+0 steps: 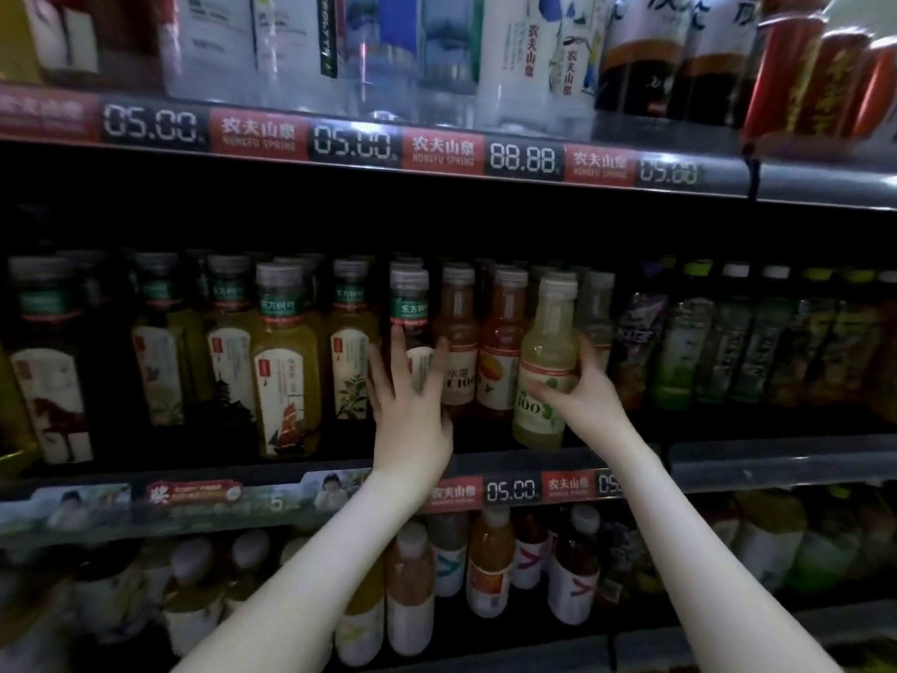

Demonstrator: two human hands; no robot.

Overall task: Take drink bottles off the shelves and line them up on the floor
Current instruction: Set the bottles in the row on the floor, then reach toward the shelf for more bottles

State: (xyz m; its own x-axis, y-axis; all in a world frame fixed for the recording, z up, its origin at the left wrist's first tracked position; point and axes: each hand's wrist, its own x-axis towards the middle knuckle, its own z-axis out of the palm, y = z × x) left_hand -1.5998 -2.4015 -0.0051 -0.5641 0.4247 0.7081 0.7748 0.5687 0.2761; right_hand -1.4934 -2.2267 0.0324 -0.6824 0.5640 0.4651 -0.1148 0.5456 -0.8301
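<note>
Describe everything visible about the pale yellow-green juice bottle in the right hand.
The pale yellow-green juice bottle looks like clear plastic full of cloudy liquid, with a whitish cap on and a white-and-green label reading "100" on its lower body. It tilts slightly, top to the right, its base near the front edge of the middle shelf; whether it is lifted is unclear. The right hand grips it from the right, thumb across the label.
</note>
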